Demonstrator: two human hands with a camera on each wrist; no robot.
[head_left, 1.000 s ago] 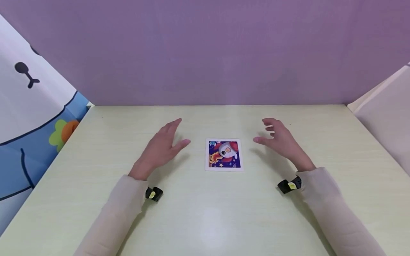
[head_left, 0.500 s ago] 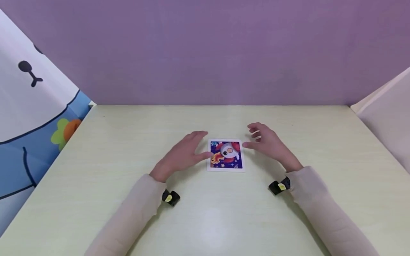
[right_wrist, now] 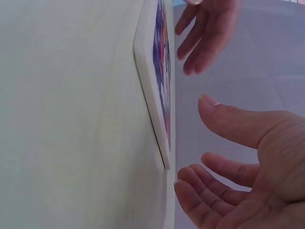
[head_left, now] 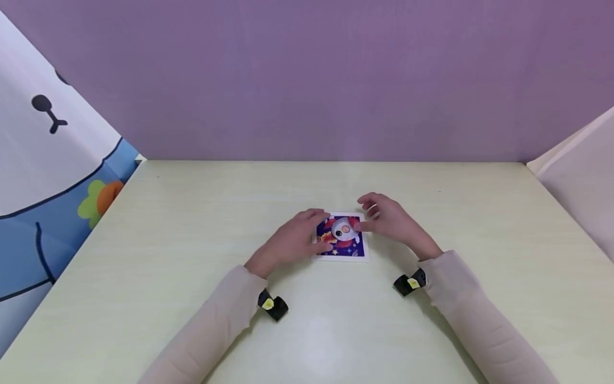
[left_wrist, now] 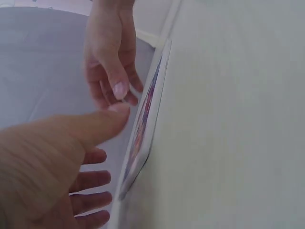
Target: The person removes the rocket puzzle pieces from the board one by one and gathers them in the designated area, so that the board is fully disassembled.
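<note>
At the middle of the bench (head_left: 192, 277), both hands close on a small square puzzle (head_left: 341, 239) with a rocket picture. Left fingers (head_left: 320, 216) extended, loosely spread over the puzzle's left edge, thumb lying across the picture; the wrist view shows them clear of the face, gripping nothing. Left hand (head_left: 292, 240) hovers low. Right fingers (head_left: 368, 205) slightly bent, thumb pointing in toward the top right corner; right hand (head_left: 390, 221) just above the right edge, nothing held. Contact on either side cannot be told for certain. Puzzle lies flat on the bench, pieces all seated in its white frame as far as can be seen. Judgement: the reach is nearly done; taking hold or lifting is not yet begun. Purple wall (head_left: 307, 80) behind.
</note>
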